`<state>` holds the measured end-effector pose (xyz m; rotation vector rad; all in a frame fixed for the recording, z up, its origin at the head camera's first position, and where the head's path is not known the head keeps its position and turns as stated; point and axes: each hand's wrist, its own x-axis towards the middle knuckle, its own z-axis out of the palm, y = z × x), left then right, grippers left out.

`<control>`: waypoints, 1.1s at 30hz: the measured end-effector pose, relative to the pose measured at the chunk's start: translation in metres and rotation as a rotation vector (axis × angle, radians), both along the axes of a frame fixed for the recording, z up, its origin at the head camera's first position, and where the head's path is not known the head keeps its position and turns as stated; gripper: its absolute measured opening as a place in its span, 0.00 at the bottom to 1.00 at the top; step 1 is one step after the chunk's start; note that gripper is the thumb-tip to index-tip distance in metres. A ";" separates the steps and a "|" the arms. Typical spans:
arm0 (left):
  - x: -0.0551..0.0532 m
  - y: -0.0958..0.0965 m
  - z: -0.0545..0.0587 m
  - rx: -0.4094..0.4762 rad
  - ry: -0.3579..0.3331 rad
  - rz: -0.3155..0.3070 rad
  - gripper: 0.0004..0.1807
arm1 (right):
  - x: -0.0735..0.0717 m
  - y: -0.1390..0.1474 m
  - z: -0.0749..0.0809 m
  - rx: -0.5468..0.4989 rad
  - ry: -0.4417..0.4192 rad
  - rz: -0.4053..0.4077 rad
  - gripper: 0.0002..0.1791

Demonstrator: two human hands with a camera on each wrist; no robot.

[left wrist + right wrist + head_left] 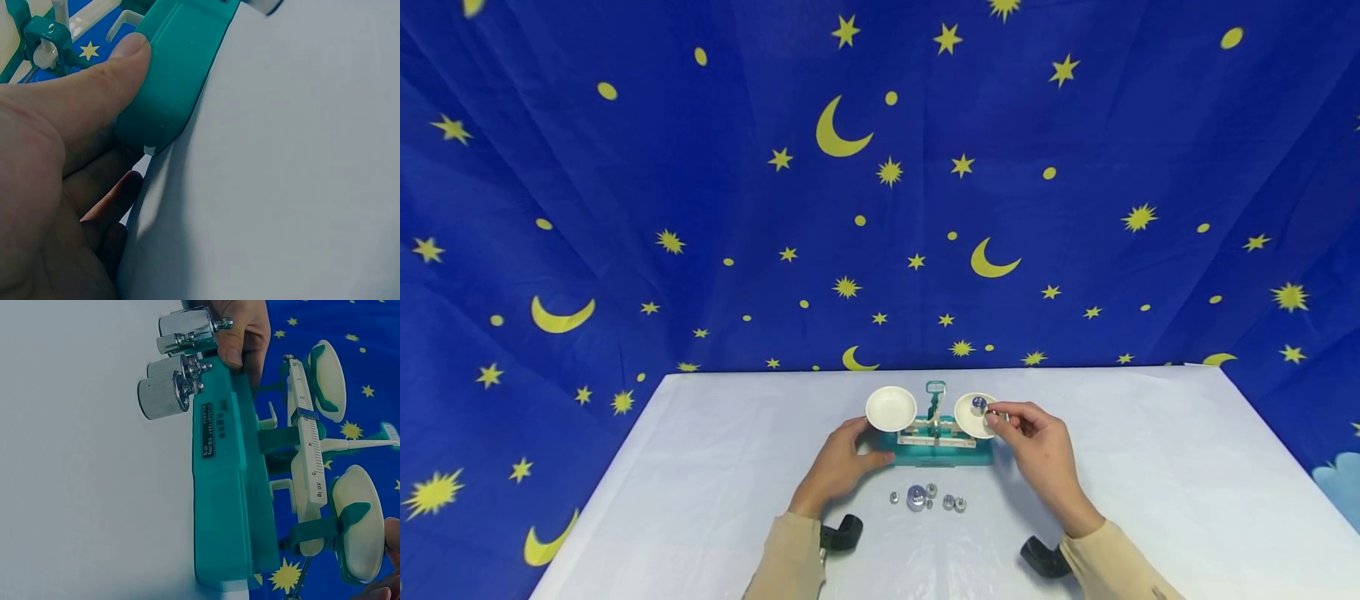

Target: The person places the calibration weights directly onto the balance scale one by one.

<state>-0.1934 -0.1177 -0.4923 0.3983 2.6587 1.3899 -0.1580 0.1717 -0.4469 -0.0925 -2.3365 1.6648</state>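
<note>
A teal balance scale with two white pans stands on the table. My left hand grips the left end of its base, the thumb on top in the left wrist view and the other fingers round the side. The left pan is bare. A metal weight stands upright in the right pan. Over that pan's right side, my right hand pinches a small metal weight between thumb and fingertips, which mostly hide it. In the right wrist view, fingertips appear beside the pan.
Several metal weights of different sizes, the largest among them, stand on the white table in front of the base. A blue curtain with yellow stars and moons hangs behind the table. Black wrist mounts sit below both hands.
</note>
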 end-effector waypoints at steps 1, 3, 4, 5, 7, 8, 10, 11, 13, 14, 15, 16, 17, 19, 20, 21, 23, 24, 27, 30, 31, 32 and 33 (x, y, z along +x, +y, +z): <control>0.000 0.000 0.000 0.000 0.000 -0.001 0.38 | 0.000 0.000 0.000 0.002 0.001 0.000 0.10; 0.000 0.000 0.000 0.001 0.001 -0.001 0.38 | 0.000 0.000 0.000 0.003 0.004 0.001 0.10; 0.000 0.000 0.000 0.002 0.001 -0.002 0.38 | 0.000 0.000 0.000 0.005 0.006 0.001 0.10; 0.000 0.000 0.000 0.000 0.000 -0.002 0.38 | 0.000 0.000 0.000 0.005 0.009 0.001 0.10; 0.000 -0.001 0.000 0.000 0.002 -0.004 0.38 | 0.000 -0.001 -0.001 0.004 0.011 0.002 0.10; 0.000 -0.001 0.000 0.000 0.004 -0.004 0.39 | 0.000 -0.001 -0.001 0.006 0.012 0.003 0.10; 0.000 -0.001 0.000 -0.004 0.005 -0.003 0.39 | 0.000 -0.001 -0.001 0.011 0.014 0.002 0.10; 0.000 -0.001 0.000 -0.007 0.005 -0.002 0.39 | -0.001 -0.001 -0.001 0.011 0.015 0.002 0.10; 0.000 -0.001 0.001 -0.009 0.004 0.001 0.39 | -0.001 -0.001 -0.001 0.010 0.016 0.004 0.10; 0.000 -0.001 0.001 -0.011 0.002 0.003 0.39 | -0.001 -0.001 -0.001 0.010 0.016 0.005 0.11; 0.000 -0.001 0.001 -0.013 0.005 0.000 0.39 | -0.001 -0.001 -0.001 0.009 0.016 0.007 0.11; 0.000 -0.001 0.001 -0.014 0.002 -0.001 0.39 | -0.001 -0.001 -0.001 0.000 0.016 0.008 0.11; 0.000 -0.001 0.001 -0.016 0.005 -0.004 0.39 | -0.001 0.000 0.000 -0.006 0.015 0.012 0.12; 0.000 -0.001 0.000 -0.019 0.004 -0.004 0.38 | -0.001 0.001 0.001 -0.019 0.012 0.016 0.13; 0.000 -0.001 0.000 -0.020 0.002 -0.005 0.38 | -0.001 0.001 0.002 -0.028 0.009 0.016 0.14; 0.000 -0.001 0.000 -0.020 0.002 -0.006 0.38 | -0.001 0.002 0.002 -0.035 0.005 0.012 0.14; -0.001 -0.001 0.000 -0.020 0.002 -0.004 0.38 | -0.001 0.003 0.004 -0.040 0.000 0.008 0.13; -0.001 -0.001 0.000 -0.021 -0.003 0.000 0.38 | -0.001 0.003 0.004 -0.039 0.000 0.004 0.13; -0.001 -0.001 -0.001 -0.021 -0.003 0.001 0.38 | 0.000 0.004 0.005 -0.025 0.008 -0.003 0.12; -0.001 0.000 -0.001 -0.022 -0.005 0.005 0.38 | 0.002 0.005 0.007 -0.026 0.019 0.003 0.11; -0.001 0.000 -0.001 -0.021 -0.003 0.003 0.38 | 0.002 0.005 0.008 -0.027 0.021 0.006 0.11; -0.001 0.000 -0.001 -0.019 -0.002 0.001 0.38 | 0.003 0.005 0.008 -0.031 0.019 0.008 0.11; -0.001 0.000 -0.001 -0.017 0.000 0.000 0.38 | 0.004 0.005 0.009 -0.035 0.018 0.014 0.11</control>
